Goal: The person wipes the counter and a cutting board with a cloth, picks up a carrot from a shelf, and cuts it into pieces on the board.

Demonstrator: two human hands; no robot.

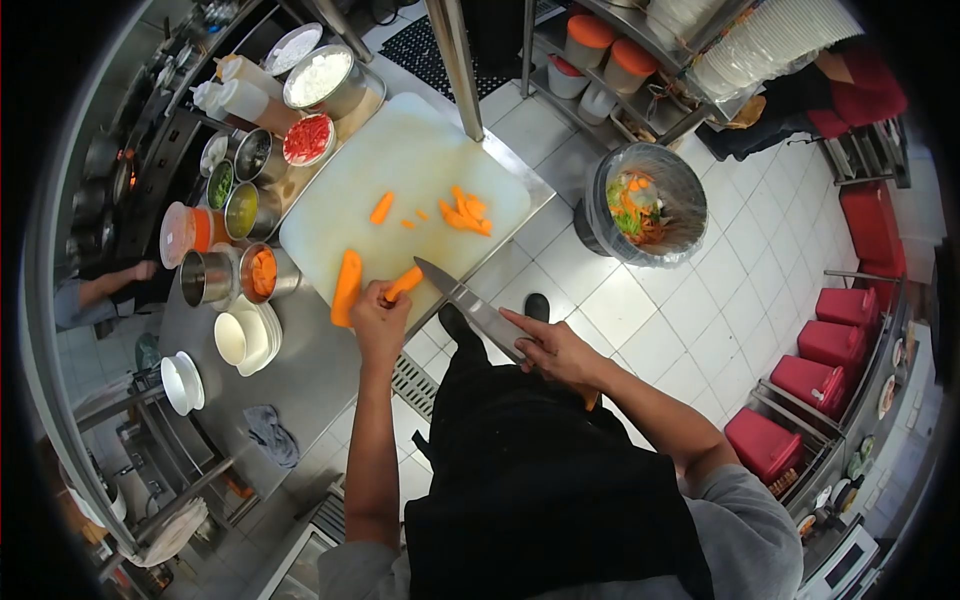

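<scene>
My left hand [381, 314] is closed on a carrot piece [405, 284] at the near edge of the white cutting board [330, 190]. My right hand [552, 348] grips a large knife [475, 309], its tip over the board beside that piece. A longer peeled carrot [346, 289] lies just left of my left hand. Farther up the board are a single carrot chunk [381, 208], two small bits and a cluster of cut carrot pieces [466, 212].
Metal containers, one with carrot pieces [263, 272], and stacked white bowls [246, 338] line the board's left. A lined bin [655, 250] with scraps stands right. A person [830, 95] is at upper right; another person's arm [115, 283] shows at far left.
</scene>
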